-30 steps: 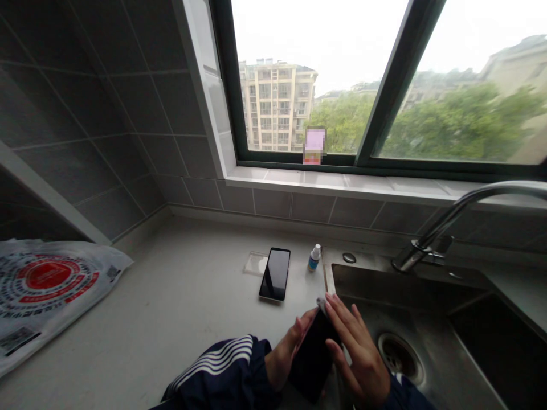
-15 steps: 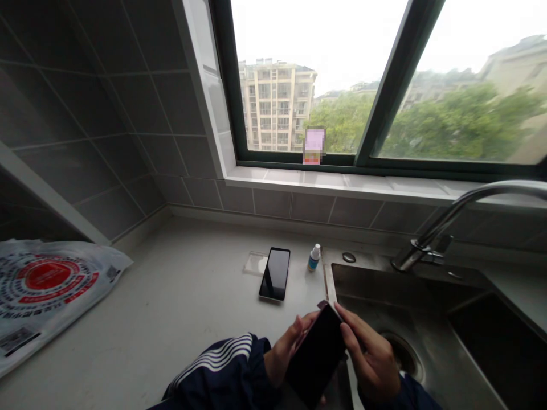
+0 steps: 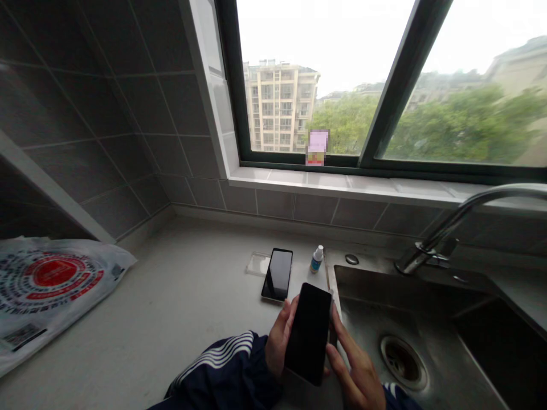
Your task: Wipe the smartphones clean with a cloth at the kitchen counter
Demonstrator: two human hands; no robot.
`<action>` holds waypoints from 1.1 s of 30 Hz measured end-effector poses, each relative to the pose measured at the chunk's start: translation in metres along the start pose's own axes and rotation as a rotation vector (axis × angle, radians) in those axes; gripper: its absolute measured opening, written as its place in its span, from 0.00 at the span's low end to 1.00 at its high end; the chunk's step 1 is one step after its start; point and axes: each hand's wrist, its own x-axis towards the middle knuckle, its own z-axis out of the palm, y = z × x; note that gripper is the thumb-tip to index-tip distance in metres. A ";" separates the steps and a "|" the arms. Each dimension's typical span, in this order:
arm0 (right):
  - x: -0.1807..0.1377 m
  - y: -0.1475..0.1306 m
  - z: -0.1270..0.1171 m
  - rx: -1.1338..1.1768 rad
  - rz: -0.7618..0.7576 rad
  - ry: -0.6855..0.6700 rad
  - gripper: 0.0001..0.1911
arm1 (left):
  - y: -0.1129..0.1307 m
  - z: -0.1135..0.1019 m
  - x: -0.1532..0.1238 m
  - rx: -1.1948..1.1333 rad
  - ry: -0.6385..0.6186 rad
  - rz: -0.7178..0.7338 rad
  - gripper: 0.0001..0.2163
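Note:
A black-screened smartphone (image 3: 308, 336) is held up in front of me, its dark face turned toward me. My left hand (image 3: 280, 341) wraps its left edge, with the thumb along the side. My right hand (image 3: 352, 364) presses its fingers against the right edge and lower right side. The fingers behind the phone are mostly hidden. Just beyond my hands, a second smartphone (image 3: 277, 274) lies screen up on the counter. It partly covers a clear phone case (image 3: 256, 263). To its right stands a small spray bottle (image 3: 316, 259) with a white cap and blue label.
A steel sink (image 3: 363, 313) with a drain (image 3: 404, 361) is on the right, under a curved chrome faucet (image 3: 440, 228). A white plastic bag (image 3: 55, 285) with red print lies on the counter (image 3: 171, 307) at left. The window (image 3: 342, 114) is behind.
The phone in my hands has swung more upright and shifted slightly up and left. My right hand has slid down its right edge, and the fingers have left the top corner.

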 end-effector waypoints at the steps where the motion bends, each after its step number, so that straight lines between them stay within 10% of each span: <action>1: -0.001 -0.001 0.001 -0.008 0.021 -0.020 0.31 | -0.002 0.003 0.000 0.007 0.022 0.059 0.26; 12: -0.011 -0.012 0.011 -0.150 -0.023 -0.009 0.35 | -0.003 0.009 -0.001 -0.071 0.046 0.153 0.25; 25: 0.010 -0.012 0.005 -0.366 -0.706 -0.130 0.29 | 0.001 -0.007 0.007 -0.155 0.132 0.024 0.34; 33: 0.007 -0.006 0.006 -0.302 -0.702 -0.184 0.29 | -0.006 -0.002 0.007 -0.166 0.049 -0.079 0.36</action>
